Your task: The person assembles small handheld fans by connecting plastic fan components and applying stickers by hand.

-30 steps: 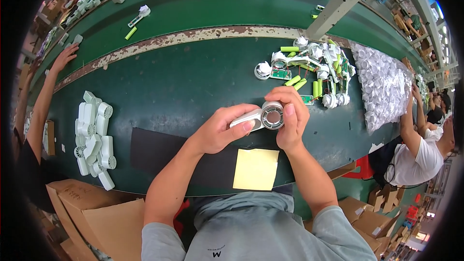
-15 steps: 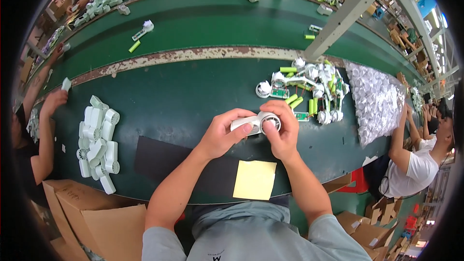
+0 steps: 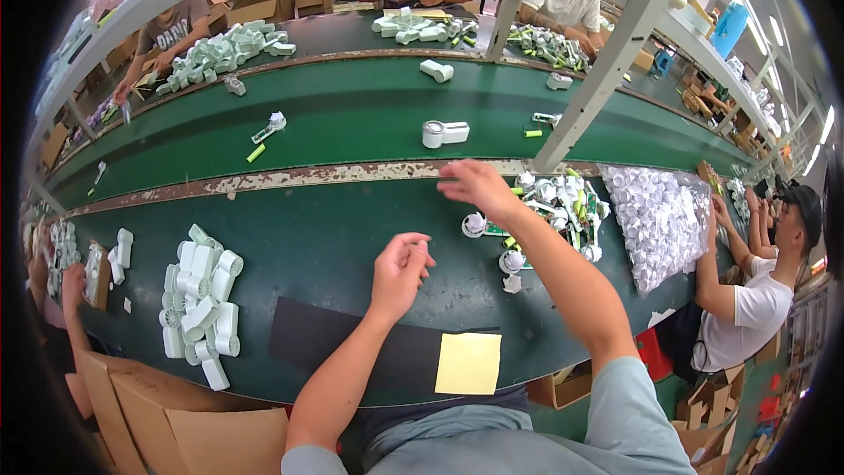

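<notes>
A white handheld fan (image 3: 445, 134) lies on the green conveyor belt, just beyond the worn metal rail. My right hand (image 3: 482, 189) reaches over the workbench toward that rail, fingers stretched out and holding nothing. Nearer to me, my left hand (image 3: 401, 277) hovers above the bench with loosely curled fingers and no visible object in them. Right of my hands is a pile of fan parts (image 3: 563, 211) with white heads, green circuit boards and yellow-green battery cells. Pale mint fan housings (image 3: 200, 299) are heaped at the left.
A clear bag of small white parts (image 3: 655, 224) lies at the right beside a seated co-worker (image 3: 765, 290). A black mat (image 3: 352, 347) and yellow paper (image 3: 469, 364) lie along the near edge. A slanted metal post (image 3: 607, 66) rises behind the parts pile. Cardboard boxes (image 3: 176, 396) stand lower left.
The white handheld fan has left my hands and now rests on the belt. My right hand has moved forward; my left hand has come away from it. The view has tilted up, showing co-workers opposite.
</notes>
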Action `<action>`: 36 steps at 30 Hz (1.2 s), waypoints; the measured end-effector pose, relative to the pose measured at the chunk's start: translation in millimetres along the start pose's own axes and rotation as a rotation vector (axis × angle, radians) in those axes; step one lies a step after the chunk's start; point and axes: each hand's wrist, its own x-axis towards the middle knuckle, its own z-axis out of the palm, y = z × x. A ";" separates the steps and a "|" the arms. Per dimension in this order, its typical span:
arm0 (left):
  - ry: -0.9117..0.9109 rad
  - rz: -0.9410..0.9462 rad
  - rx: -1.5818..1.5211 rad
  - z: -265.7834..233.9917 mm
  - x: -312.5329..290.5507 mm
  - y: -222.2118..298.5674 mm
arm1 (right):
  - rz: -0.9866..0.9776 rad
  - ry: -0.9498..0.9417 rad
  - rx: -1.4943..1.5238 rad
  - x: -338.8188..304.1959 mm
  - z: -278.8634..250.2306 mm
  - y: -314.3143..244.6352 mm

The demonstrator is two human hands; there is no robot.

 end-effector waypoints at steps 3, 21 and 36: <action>0.018 0.110 0.111 -2.0 -1.3 -5.3 | -0.181 -0.004 -0.544 9.2 -11.2 -4.0; 0.025 0.367 0.877 -29.2 29.3 54.5 | -0.022 0.275 -1.347 146.2 -114.2 17.8; 0.084 0.027 1.793 -299.2 -45.1 124.8 | -0.494 0.202 -1.229 98.5 -94.6 9.0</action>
